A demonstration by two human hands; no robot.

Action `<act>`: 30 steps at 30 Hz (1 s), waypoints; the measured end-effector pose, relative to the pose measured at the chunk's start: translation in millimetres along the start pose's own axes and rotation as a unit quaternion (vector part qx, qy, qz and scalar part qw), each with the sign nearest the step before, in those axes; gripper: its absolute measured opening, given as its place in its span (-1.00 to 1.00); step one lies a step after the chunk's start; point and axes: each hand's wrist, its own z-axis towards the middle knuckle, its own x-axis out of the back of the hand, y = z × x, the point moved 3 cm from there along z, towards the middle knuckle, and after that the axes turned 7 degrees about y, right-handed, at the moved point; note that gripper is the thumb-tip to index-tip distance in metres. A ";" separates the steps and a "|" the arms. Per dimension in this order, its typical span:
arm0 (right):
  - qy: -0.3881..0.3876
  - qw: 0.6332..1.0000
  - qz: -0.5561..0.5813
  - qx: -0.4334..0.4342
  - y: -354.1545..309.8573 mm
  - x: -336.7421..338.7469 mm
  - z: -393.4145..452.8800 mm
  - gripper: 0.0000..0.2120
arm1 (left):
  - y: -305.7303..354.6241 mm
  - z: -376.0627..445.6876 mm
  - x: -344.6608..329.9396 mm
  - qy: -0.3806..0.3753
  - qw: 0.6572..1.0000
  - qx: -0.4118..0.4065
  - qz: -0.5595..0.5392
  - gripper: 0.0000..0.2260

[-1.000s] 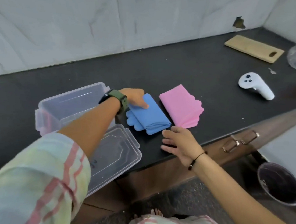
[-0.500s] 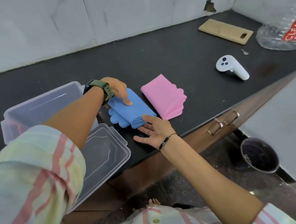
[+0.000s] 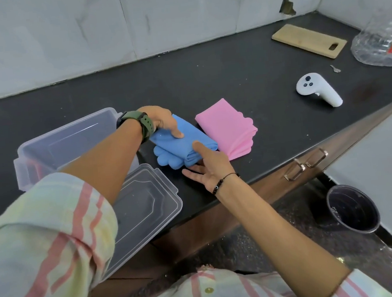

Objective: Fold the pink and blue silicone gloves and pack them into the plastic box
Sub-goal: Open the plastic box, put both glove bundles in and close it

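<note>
Hands meet on the folded blue glove [image 3: 185, 144], which lies on the dark counter [image 3: 207, 79] just beside the folded pink glove [image 3: 226, 128]; the two bundles sit edge to edge, the pink one to the right with its scalloped finger ends fanned toward the counter's front edge. The left hand [image 3: 163, 122], wearing a green watch [image 3: 143, 126] on the wrist, rests on the far end of the blue glove with its thumb laid flat on top; whether the other fingers curl under the fold cannot be told from here. The right hand [image 3: 206, 169], a thin black bracelet [image 3: 222, 181] at its wrist, comes in from the near side, thumb pressed on the top of the bundle and fingers spread low against the counter at its near edge, so the glove sits between thumb and fingers. Left of the gloves stands the clear plastic box [image 3: 69, 147], open and partly hidden behind the left forearm, and its clear lid [image 3: 145, 209] lies flat on the counter in front of it, overhanging the edge. Well off to the right are a white controller [image 3: 317, 92], a small key [image 3: 335, 69], a wooden board [image 3: 309, 41] near the wall and a big clear water bottle [image 3: 382, 41]. A dark bucket [image 3: 352, 209] stands on the floor below.
</note>
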 end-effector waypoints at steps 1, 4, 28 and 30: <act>0.003 1.000 -0.003 0.008 -0.9 -1.2 1.3 -0.78 | -1.5 0.7 -1.0 -0.012 0.999 0.007 -0.032 -0.49; 0.023 0.999 -0.023 0.015 -2.7 -2.7 4.3 -0.80 | -3.4 0.0 -5.5 -0.023 0.995 0.024 -0.092 -0.52; -0.294 0.871 -0.346 0.187 -26.2 -189.1 -27.0 -0.90 | -171.0 -152.7 76.1 0.319 0.820 0.097 -0.465 -0.88; -0.307 0.843 -0.402 0.183 -17.5 -199.6 -20.0 -0.95 | -178.4 -157.3 66.5 0.327 0.808 0.132 -0.472 -0.84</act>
